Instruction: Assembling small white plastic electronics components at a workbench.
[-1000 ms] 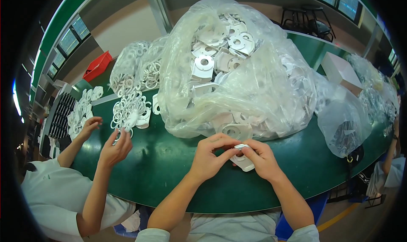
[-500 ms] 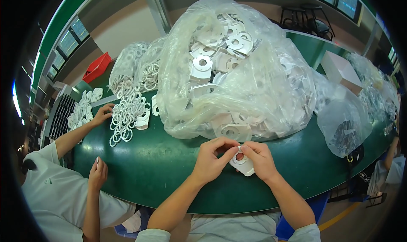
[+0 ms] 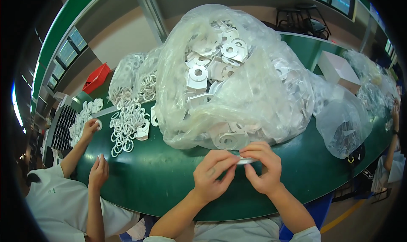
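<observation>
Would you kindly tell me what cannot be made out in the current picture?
- Head view: the flat face of the white part between the left hand and right hand; it is seen edge-on, partly behind fingers.
- Head view: the depths of the large plastic bag, behind cloudy folds.
- Head view: what the dark contents of the smaller bag are, blurred by plastic.
- Head view: the far-right person, cut off by the dark rim.

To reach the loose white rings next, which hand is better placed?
Probably the left hand: the loose white rings lie on its side, farther from the right hand. Both hands hold the white flat part, though.
</observation>
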`<move>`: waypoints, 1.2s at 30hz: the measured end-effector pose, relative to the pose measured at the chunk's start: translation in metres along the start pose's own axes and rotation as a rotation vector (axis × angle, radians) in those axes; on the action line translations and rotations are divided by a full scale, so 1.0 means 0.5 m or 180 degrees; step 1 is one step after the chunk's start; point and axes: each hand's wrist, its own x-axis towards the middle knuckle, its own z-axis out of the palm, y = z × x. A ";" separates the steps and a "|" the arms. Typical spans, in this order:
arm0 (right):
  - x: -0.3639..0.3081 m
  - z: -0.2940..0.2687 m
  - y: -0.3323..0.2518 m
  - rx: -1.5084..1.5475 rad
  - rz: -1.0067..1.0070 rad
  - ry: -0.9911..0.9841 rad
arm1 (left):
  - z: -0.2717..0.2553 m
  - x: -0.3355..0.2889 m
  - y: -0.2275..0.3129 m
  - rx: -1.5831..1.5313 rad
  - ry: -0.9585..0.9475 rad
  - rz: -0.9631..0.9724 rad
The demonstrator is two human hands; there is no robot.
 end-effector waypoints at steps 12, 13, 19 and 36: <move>0.003 -0.021 -0.026 -0.0595 -0.1197 0.0048 | -0.018 0.002 0.025 0.0029 0.0072 0.0649; 0.002 -0.020 -0.024 -0.0557 -0.1198 -0.0005 | -0.018 0.001 0.025 0.0018 0.0079 0.0642; 0.005 -0.020 -0.025 -0.0386 -0.1137 -0.0019 | -0.018 -0.002 0.027 -0.0034 0.0061 0.0615; -0.019 0.023 0.015 0.1960 0.2225 -0.0481 | 0.000 -0.004 -0.040 -0.2179 0.0171 -0.2982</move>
